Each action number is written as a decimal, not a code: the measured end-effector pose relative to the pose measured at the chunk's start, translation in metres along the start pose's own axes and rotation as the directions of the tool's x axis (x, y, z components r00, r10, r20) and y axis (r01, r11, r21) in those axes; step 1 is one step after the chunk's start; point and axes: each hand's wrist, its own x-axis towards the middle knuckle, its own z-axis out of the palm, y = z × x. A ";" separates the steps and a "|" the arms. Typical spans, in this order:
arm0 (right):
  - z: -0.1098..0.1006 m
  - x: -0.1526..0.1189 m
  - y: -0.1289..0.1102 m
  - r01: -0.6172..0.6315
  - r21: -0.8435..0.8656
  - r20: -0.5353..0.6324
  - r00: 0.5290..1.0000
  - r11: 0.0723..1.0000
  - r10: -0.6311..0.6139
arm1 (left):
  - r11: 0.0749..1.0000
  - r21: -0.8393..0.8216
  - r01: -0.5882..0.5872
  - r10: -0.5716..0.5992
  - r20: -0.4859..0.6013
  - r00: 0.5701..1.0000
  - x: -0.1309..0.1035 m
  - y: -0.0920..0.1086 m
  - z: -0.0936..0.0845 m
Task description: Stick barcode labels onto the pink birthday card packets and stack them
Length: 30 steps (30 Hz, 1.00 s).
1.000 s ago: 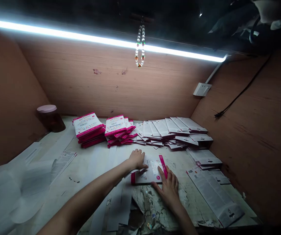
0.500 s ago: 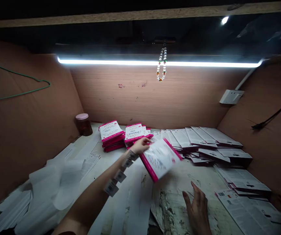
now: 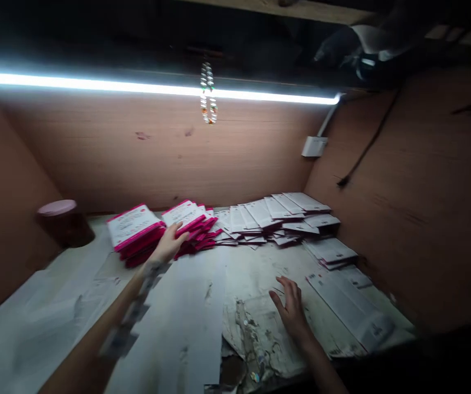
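My left hand (image 3: 170, 242) reaches to the front of the pink-and-white packets, its fingers stretched forward with no packet gripped in them. Two piles lie by it: a left pile of packets (image 3: 134, 223) and a second, looser pile of packets (image 3: 186, 214) just beyond the fingertips. Whether the fingers touch the packets is blurred. Several small square stickers (image 3: 137, 312) run along my left forearm. Low over the worn tabletop (image 3: 255, 268), my right hand (image 3: 292, 307) is open, thumb and fingers apart, nothing in it. The nearest thing to its right is a flat white printed card (image 3: 350, 306).
Overlapping white printed packets (image 3: 260, 213) line the back right. Loose white sheets (image 3: 42, 323) cover the left side. A brown jar with a pink lid (image 3: 66, 224) stands at the back left. A bead string (image 3: 209, 96) hangs before the light tube (image 3: 128, 86).
My left hand has moved left and let go of the pink-and-white packet it held over the table. The view has swung right. My right hand stays open.
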 end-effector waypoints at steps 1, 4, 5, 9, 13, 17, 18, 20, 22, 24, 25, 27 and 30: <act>-0.015 0.003 0.011 0.002 -0.049 -0.041 0.999 0.999 -0.004 | 0.984 0.138 -0.111 0.097 0.106 0.990 -0.018 -0.005 0.005; -0.076 0.010 0.060 -0.134 -0.278 -0.282 0.958 0.951 0.053 | 0.868 0.281 -0.410 0.188 0.579 0.794 -0.076 -0.032 0.019; -0.098 0.009 0.078 -0.198 -0.336 -0.340 0.937 0.921 0.077 | 0.836 0.286 -0.469 0.144 0.709 0.690 -0.094 -0.043 0.024; -0.155 -0.007 0.128 -0.218 -0.461 -0.157 0.974 0.860 0.163 | 0.719 0.303 -0.625 -0.002 0.901 0.434 -0.140 -0.069 0.051; -0.151 -0.022 0.126 -0.214 -0.568 0.081 0.946 0.795 0.313 | 0.696 0.301 -0.652 -0.029 0.919 0.393 -0.155 -0.061 0.089; -0.138 -0.025 0.105 -0.270 -0.635 0.155 0.873 0.724 0.462 | 0.711 0.328 -0.622 0.035 0.867 0.497 -0.166 -0.059 0.122; -0.137 -0.024 0.100 -0.259 -0.645 0.178 0.864 0.719 0.470 | 0.699 0.368 -0.613 0.043 0.834 0.550 -0.167 -0.061 0.128; -0.138 -0.024 0.090 -0.212 -0.656 0.229 0.859 0.725 0.458 | 0.654 0.470 -0.593 0.052 0.753 0.656 -0.166 -0.066 0.136; -0.140 -0.026 0.082 -0.165 -0.672 0.263 0.858 0.722 0.441 | 0.617 0.555 -0.558 0.060 0.674 0.736 -0.160 -0.069 0.138; -0.140 -0.027 0.075 -0.114 -0.697 0.285 0.862 0.708 0.419 | 0.634 0.556 -0.538 0.103 0.628 0.771 -0.152 -0.069 0.133; -0.139 -0.028 0.072 -0.085 -0.713 0.293 0.866 0.696 0.406 | 0.660 0.523 -0.539 0.137 0.622 0.771 -0.149 -0.067 0.128; -0.134 -0.030 0.071 -0.027 -0.744 0.308 0.873 0.668 0.379 | 0.715 0.433 -0.549 0.201 0.625 0.755 -0.145 -0.061 0.114; -0.126 -0.028 0.077 0.011 -0.768 0.303 0.887 0.640 0.348 | 0.761 0.315 -0.568 0.225 0.692 0.686 -0.146 -0.049 0.090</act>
